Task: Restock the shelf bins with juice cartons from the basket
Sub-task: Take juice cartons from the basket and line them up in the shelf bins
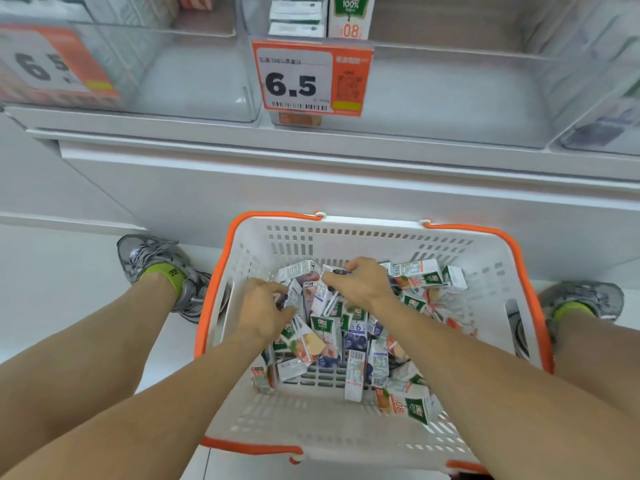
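White slotted basket (346, 427) w/ orange rim; orange-white price tag (311, 79); neon-green socks (166, 273).

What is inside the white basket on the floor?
The basket holds a loose pile of small juice cartons. Both hands reach in: the left hand and the right hand each grip a carton. Cartons under the hands are covered.

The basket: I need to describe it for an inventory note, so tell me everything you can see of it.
The basket is white perforated plastic with an orange rim and orange handles folded down. It sits upright on the pale floor before the shelf, between the person's feet. Small juice cartons lie jumbled inside. The left hand and right hand reach in, each gripping a carton.
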`<act>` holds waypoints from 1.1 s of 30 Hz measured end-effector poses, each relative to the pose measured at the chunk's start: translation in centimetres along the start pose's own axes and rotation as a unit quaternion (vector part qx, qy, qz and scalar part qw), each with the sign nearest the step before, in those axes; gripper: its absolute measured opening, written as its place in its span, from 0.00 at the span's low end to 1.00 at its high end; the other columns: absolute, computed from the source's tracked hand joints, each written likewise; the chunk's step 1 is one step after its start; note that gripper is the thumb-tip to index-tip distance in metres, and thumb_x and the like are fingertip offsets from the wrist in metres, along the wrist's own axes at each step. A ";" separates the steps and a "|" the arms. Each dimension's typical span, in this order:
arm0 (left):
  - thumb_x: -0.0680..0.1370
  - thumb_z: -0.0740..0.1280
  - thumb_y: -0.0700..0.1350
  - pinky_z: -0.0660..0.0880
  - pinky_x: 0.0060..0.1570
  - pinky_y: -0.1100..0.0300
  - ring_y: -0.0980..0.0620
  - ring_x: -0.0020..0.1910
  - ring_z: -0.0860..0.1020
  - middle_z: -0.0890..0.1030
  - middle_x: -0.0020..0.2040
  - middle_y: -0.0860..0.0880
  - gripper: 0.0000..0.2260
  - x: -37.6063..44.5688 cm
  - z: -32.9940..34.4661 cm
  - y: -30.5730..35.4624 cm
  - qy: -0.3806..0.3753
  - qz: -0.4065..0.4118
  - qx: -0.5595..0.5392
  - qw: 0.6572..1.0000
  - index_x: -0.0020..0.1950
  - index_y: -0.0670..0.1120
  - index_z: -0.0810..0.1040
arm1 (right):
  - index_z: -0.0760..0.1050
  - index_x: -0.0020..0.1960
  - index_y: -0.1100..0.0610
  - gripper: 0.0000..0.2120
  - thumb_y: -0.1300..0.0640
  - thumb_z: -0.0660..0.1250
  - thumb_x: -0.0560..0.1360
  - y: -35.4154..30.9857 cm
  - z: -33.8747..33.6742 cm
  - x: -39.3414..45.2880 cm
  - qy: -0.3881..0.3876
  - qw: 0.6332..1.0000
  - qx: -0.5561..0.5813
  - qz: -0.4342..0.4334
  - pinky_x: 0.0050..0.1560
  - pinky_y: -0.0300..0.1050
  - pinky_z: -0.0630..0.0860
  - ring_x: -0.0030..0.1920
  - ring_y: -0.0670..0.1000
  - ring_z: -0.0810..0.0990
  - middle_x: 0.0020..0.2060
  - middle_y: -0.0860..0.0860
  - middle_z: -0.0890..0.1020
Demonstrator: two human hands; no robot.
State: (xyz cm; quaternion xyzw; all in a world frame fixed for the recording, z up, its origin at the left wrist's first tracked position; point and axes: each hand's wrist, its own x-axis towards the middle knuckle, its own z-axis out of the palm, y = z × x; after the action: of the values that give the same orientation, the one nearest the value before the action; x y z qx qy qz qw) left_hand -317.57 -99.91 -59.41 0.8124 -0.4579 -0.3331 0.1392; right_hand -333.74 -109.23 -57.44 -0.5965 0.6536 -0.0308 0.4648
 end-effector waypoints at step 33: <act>0.74 0.69 0.42 0.78 0.60 0.46 0.35 0.64 0.77 0.80 0.64 0.39 0.24 -8.0 -14.5 18.0 -0.285 0.127 -0.479 0.820 0.70 0.40 0.73 | 0.74 0.63 0.56 0.39 0.65 0.82 0.53 -6.0 -17.7 -15.4 -0.093 0.892 0.421 -0.136 0.52 0.53 0.81 0.50 0.58 0.86 0.51 0.56 0.86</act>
State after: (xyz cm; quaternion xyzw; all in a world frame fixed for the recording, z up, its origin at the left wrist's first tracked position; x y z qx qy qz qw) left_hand -322.47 -104.10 -35.83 0.4465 -0.3588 -0.7067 0.4154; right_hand -342.79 -107.59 -35.06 -0.4286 0.4454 -0.3102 0.7223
